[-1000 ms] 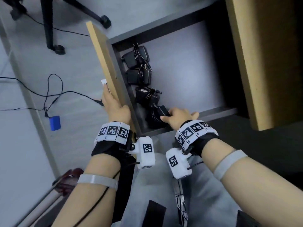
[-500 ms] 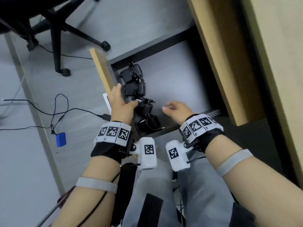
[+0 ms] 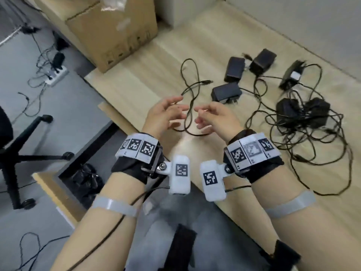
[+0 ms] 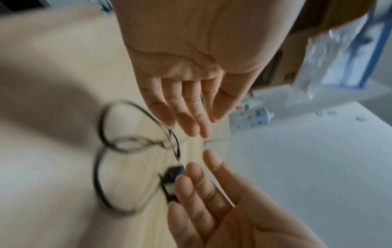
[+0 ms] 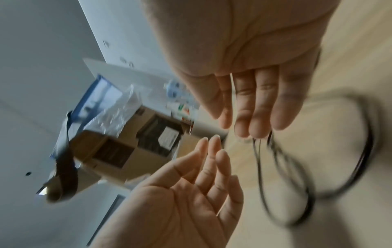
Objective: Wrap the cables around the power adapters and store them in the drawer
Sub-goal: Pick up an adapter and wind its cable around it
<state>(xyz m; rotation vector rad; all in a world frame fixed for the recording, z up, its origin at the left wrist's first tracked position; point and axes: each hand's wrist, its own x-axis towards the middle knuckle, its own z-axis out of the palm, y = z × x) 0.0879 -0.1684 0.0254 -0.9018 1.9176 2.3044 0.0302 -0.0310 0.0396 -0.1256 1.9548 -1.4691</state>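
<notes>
Change since half a second ago: both hands are withdrawn from the drawer (image 3: pixel 48 178) and raised over the wooden desk (image 3: pixel 195 36); the view is swung up from the drawer to the desk top. Left hand (image 3: pixel 164 114) and right hand (image 3: pixel 214 117) are held palms facing, fingers loosely spread, nothing gripped. One storing round is judged finished; the next adapter is to be fetched.

Nearest candidate: an adapter (image 3: pixel 226 92) just beyond the right hand, its loose cable (image 3: pixel 190 79) looped on the desk beneath both hands. More unwrapped adapters are seen further right, among them a tangled pile (image 3: pixel 304 114).

Containers: the drawer is left open at lower left; several wrapped adapters (image 3: pixel 88 177) are made out inside, the count not readable. A cardboard box (image 3: pixel 111 28) is noted at the desk's far end, contents hidden.
</notes>
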